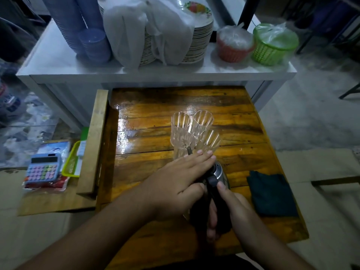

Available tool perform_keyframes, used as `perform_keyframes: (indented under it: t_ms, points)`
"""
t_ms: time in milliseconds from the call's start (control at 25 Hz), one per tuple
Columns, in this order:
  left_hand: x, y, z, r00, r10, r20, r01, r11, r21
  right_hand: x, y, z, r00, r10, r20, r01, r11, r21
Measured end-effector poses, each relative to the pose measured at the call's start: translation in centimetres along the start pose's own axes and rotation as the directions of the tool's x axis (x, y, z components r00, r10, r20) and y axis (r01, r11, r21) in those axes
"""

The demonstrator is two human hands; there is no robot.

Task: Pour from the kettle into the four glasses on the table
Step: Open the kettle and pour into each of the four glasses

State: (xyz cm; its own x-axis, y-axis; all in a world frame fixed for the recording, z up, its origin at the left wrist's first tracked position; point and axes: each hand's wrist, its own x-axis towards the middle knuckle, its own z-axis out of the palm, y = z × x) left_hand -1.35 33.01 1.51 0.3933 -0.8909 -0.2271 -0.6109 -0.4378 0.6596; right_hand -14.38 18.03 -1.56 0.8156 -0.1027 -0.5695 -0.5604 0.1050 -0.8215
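Right hand (229,207) clamped on kettle (218,178) handle, left hand (175,182) flat and open on its lid, spout aimed straight ahead at glasses (194,131) clustered just beyond on worktop (148,106).

counter (155,106): glossy varnished wood
glasses (192,131): clear, ribbed, shiny
kettle (221,173): brushed metal, handle probably black plastic
cloth (270,193): dark, matt
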Motion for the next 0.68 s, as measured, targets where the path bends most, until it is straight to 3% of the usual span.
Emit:
perform_keyframes:
  t_ms: [680]
  points:
    - [-0.1, 1.0, 0.4, 0.996, -0.060, -0.067, 0.052, 0.992, -0.117, -1.2, -2.0, 0.5, 0.998, 0.056, -0.003, -0.055, 0.998, 0.024]
